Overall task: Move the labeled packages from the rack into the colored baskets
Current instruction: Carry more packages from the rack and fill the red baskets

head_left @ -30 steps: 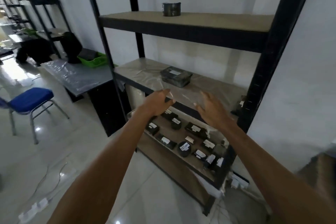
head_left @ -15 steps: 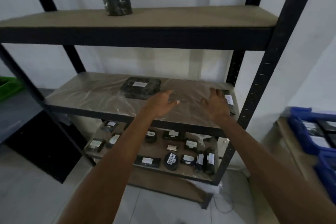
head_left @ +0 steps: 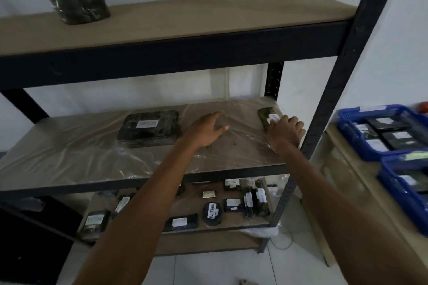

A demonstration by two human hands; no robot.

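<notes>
A black metal rack with tan shelves stands in front of me. On its plastic-covered middle shelf lie a large dark labeled package and a small dark labeled package at the right end. My right hand rests on the small package with fingers curled over it. My left hand hovers open over the shelf, just right of the large package. Another dark wrapped package stands on the top shelf. Several small labeled packages lie on the lower shelf. Blue baskets sit at the right.
The blue baskets hold several dark labeled packages and stand on a tan table right of the rack. The rack's front right post runs between the shelf and the baskets. A dark cabinet stands at lower left. White tiled floor lies below.
The view has swung right and closer to the rack. My right hand has reached the small package at the shelf's right end and curled onto it. My left hand stays open above the shelf.
</notes>
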